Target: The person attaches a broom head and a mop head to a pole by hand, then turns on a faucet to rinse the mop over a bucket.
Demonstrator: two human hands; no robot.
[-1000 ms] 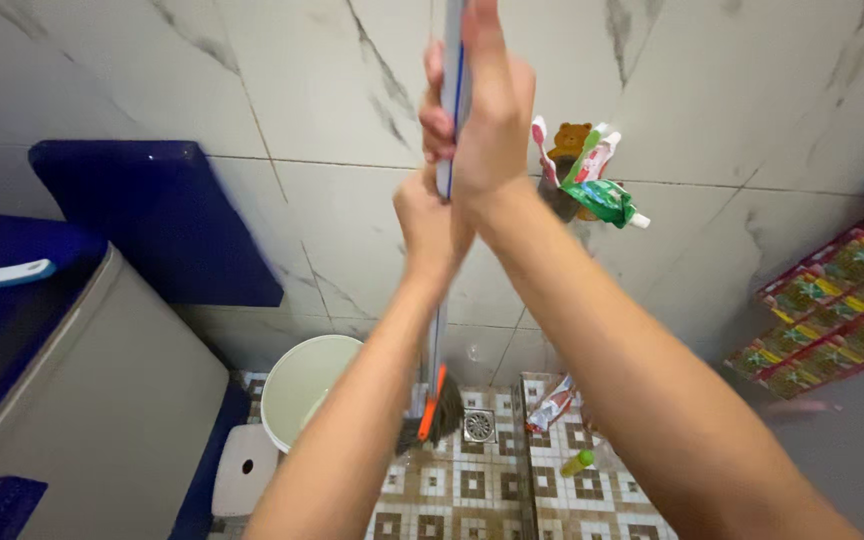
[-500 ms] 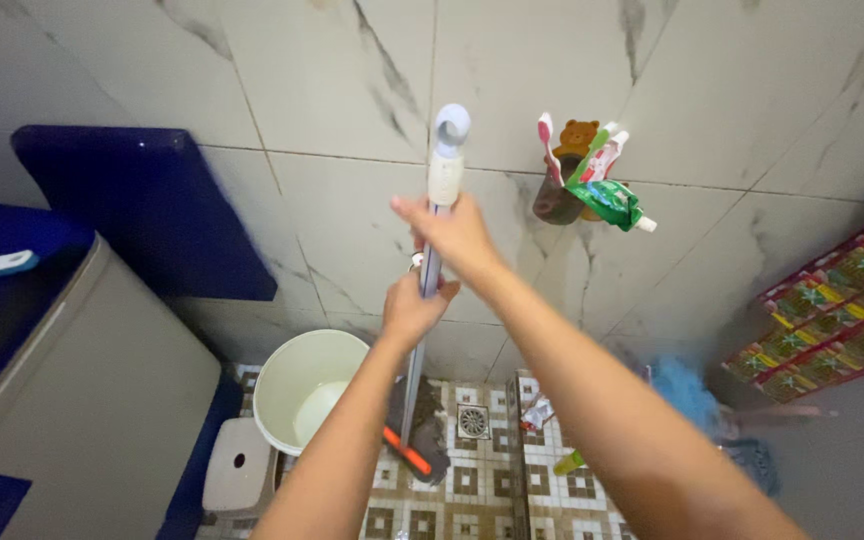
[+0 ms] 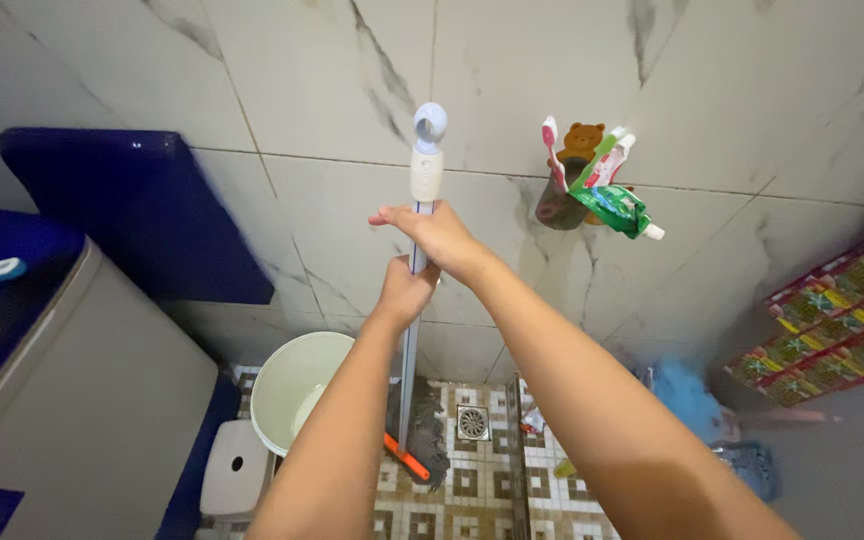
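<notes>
The mop [image 3: 418, 300] stands nearly upright before the marble wall, its grey head [image 3: 422, 440] pressed on the patterned floor tiles [image 3: 472, 490] just beside the one drain [image 3: 473, 423]. The right hand [image 3: 439, 238] is curled around the pole just below the pale cap, and the left hand [image 3: 404, 290] is closed around it right beneath. Keeping the two grips stacked and pushing straight down the pole would likely hold the head flat (a slanted pole lifts one edge); around it are one white bucket [image 3: 297, 385], one small stool [image 3: 234, 478] and one wall holder [image 3: 577, 185].
</notes>
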